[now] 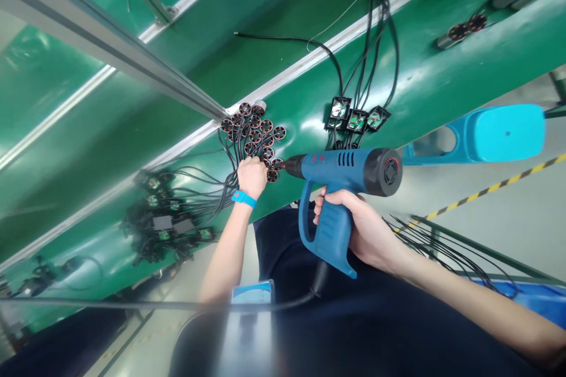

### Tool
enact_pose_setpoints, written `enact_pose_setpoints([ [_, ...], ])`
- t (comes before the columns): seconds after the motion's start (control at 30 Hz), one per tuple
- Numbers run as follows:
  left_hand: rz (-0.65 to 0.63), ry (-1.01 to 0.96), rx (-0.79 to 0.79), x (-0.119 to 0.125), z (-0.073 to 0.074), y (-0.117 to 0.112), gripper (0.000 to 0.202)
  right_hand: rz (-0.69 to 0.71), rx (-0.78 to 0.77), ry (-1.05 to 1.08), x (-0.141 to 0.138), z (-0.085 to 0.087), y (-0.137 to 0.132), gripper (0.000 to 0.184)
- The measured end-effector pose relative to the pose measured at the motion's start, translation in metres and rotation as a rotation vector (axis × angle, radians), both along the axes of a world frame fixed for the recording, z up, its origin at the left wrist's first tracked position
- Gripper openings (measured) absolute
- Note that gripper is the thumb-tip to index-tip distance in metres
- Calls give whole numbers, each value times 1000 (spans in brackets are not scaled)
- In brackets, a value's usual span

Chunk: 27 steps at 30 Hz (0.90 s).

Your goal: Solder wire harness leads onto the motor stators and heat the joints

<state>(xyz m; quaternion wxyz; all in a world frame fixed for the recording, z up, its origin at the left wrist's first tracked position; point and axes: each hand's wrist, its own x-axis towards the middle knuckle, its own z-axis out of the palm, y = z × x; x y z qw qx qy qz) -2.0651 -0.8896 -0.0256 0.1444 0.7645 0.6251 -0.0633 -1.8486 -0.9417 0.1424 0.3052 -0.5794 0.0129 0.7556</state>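
Observation:
My right hand (354, 221) is wrapped round the grip of a blue heat gun (342, 174), whose nozzle points left at a cluster of small round motors (256, 129) on the green table (420, 88). My left hand (252, 175), with a blue wristband, is closed on a bundle of black wires (223, 188) just below those motors. The nozzle tip sits right beside my left hand's fingers.
Three small black circuit boards (356, 118) with black cables lie right of the motors. More boards and wires (165, 218) lie to the left. An aluminium frame bar (110, 47) crosses above. A blue plastic chair (486, 135) and yellow-black floor tape (495, 187) are on the right.

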Motion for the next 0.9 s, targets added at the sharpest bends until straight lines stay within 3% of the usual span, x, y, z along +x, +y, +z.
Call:
enact_pose_setpoints([
  [0.33,-7,-25,22,-3,4,2,27,-20,8,-12,1,1,-2,23],
  [0.47,-48,-36,84,-3,5,17,26,-87,92,-70,2,1,-5,21],
  [0.6,0,-37,143,-3,0,37,28,-132,159,-76,4,4,-4,21],
  [0.77,58,-61,153,-7,-5,44,27,-106,116,-48,7,4,-7,21],
  [0.9,6,-150,153,-15,6,33,26,-78,47,-19,8,1,-12,22],
])
